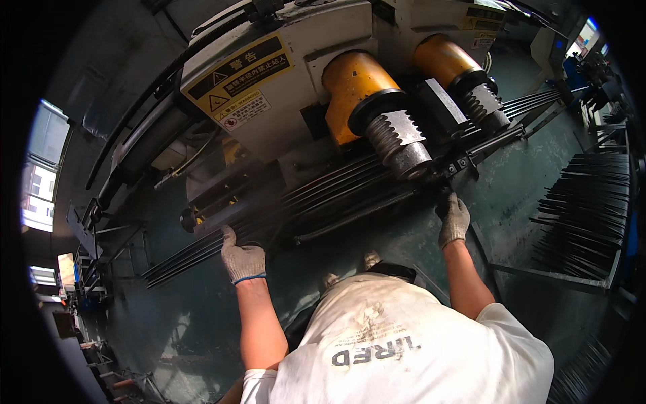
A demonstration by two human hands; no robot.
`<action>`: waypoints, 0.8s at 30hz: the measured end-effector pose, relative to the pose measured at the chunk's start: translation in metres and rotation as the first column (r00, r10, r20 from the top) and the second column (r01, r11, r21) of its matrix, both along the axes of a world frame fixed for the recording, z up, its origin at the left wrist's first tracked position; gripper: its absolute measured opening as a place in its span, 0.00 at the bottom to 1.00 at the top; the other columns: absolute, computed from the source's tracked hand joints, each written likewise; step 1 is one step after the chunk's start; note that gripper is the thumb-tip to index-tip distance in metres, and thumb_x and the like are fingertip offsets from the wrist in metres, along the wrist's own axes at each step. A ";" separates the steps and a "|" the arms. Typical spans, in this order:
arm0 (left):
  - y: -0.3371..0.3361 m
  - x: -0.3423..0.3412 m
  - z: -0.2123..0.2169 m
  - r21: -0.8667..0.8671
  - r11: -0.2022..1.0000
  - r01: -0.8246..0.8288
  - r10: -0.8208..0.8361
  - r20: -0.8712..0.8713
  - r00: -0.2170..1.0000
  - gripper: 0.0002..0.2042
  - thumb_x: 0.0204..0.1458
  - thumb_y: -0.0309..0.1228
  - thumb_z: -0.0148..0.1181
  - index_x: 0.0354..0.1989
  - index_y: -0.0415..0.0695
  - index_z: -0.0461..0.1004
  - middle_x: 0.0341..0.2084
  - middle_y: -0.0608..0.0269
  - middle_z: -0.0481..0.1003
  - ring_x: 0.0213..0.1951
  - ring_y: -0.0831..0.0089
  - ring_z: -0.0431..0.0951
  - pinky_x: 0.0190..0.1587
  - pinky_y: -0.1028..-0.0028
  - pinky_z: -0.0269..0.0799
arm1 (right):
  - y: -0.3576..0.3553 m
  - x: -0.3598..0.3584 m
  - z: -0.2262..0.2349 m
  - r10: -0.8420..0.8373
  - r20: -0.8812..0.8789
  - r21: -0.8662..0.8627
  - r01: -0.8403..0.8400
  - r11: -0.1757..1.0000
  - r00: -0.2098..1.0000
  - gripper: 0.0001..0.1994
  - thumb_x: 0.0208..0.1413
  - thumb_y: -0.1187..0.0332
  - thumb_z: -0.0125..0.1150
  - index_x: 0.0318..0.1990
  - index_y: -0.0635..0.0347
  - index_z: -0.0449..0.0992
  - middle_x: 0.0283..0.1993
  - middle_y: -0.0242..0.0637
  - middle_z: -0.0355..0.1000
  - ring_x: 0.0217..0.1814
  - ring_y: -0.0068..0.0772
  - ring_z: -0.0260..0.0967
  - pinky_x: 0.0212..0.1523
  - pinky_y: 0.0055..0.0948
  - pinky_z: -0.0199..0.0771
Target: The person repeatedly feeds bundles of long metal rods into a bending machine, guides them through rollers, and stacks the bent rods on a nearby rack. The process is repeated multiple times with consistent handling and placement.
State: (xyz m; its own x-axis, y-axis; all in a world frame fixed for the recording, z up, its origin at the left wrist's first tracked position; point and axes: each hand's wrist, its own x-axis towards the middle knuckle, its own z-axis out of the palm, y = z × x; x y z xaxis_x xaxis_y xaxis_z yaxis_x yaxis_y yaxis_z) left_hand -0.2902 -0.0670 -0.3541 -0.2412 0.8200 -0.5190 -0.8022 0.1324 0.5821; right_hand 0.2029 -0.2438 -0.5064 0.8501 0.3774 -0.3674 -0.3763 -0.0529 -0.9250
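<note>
Those long dark bars [330,183] look stiff, probably heavyish as a bunch, maybe slick; I'd grab near the ends, hands wide. They're thin, blackish, side by side across the front of the machine [323,34]. Left hand [243,257] is at their left stretch, right hand [455,221] near a dark fixture [459,165]; can't tell if either grip's clamped.

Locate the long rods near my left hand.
In the head view, the long rods slant across the middle, rising rightward past the two orange cylinders; your left hand is beside their lower-left stretch.
</note>
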 end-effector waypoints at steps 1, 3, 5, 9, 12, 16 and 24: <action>0.000 0.008 -0.001 0.004 1.000 0.008 -0.008 0.002 1.000 0.17 0.72 0.38 0.66 0.59 0.38 0.82 0.60 0.54 0.84 0.61 0.60 0.84 0.67 0.59 0.80 | 0.006 0.001 -0.023 0.012 0.039 0.008 -0.012 1.000 0.999 0.25 0.72 0.54 0.68 0.61 0.71 0.81 0.51 0.35 0.81 0.52 0.27 0.76 0.55 0.33 0.78; 0.000 0.002 -0.009 -0.037 0.996 0.086 -0.083 0.073 0.994 0.15 0.71 0.38 0.69 0.58 0.42 0.83 0.57 0.60 0.85 0.56 0.66 0.85 0.64 0.64 0.81 | 0.014 -0.005 -0.038 0.085 0.066 -0.032 -0.083 0.996 0.994 0.23 0.73 0.56 0.67 0.61 0.69 0.80 0.52 0.34 0.81 0.51 0.28 0.77 0.53 0.33 0.79; -0.002 -0.005 -0.010 -0.095 0.994 0.050 -0.041 0.094 0.995 0.14 0.69 0.38 0.70 0.56 0.43 0.84 0.54 0.63 0.85 0.55 0.68 0.84 0.62 0.66 0.81 | 0.018 -0.023 -0.034 0.210 0.037 -0.113 -0.204 0.972 0.977 0.19 0.74 0.59 0.64 0.61 0.65 0.80 0.52 0.32 0.81 0.49 0.29 0.79 0.50 0.31 0.79; 0.001 -0.059 -0.020 0.041 0.999 0.025 -0.032 0.173 0.984 0.15 0.72 0.37 0.66 0.58 0.40 0.83 0.60 0.59 0.84 0.63 0.64 0.81 0.72 0.62 0.74 | -0.005 -0.047 -0.060 0.250 -0.075 0.001 -0.251 0.968 0.965 0.18 0.73 0.56 0.66 0.61 0.56 0.81 0.53 0.33 0.81 0.46 0.27 0.78 0.43 0.32 0.78; 0.000 -0.147 -0.017 0.008 0.997 -0.077 0.077 0.007 0.997 0.16 0.72 0.37 0.65 0.58 0.39 0.83 0.61 0.56 0.83 0.63 0.62 0.81 0.72 0.57 0.73 | -0.034 -0.053 -0.088 0.319 -0.199 -0.159 -0.352 0.922 0.927 0.13 0.72 0.58 0.62 0.60 0.42 0.82 0.51 0.32 0.81 0.48 0.32 0.78 0.41 0.36 0.76; 0.011 -0.273 -0.009 0.186 0.977 -0.102 0.114 -0.051 0.992 0.17 0.75 0.40 0.58 0.57 0.37 0.81 0.57 0.51 0.83 0.61 0.52 0.82 0.70 0.49 0.75 | -0.093 -0.045 -0.216 0.190 -0.555 0.050 -0.196 0.979 0.810 0.07 0.70 0.58 0.61 0.50 0.41 0.79 0.44 0.31 0.78 0.44 0.35 0.77 0.38 0.38 0.73; 0.027 -0.427 0.004 0.192 0.967 -0.165 0.197 -0.162 0.967 0.24 0.78 0.46 0.52 0.67 0.37 0.72 0.60 0.48 0.79 0.60 0.48 0.81 0.65 0.46 0.78 | -0.177 -0.089 -0.319 0.233 -0.887 0.342 0.225 0.912 0.399 0.05 0.66 0.59 0.62 0.40 0.45 0.75 0.36 0.32 0.75 0.37 0.37 0.76 0.35 0.41 0.71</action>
State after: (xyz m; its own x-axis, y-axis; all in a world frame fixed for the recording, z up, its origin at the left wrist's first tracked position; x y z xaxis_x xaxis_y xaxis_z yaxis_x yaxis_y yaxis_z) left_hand -0.7170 -0.0397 -0.3498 -0.4692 0.8286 -0.3056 -0.6843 -0.1224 0.7189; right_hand 0.1135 -0.4207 -0.8255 0.0980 0.6662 -0.7394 -0.9842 0.1749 0.0272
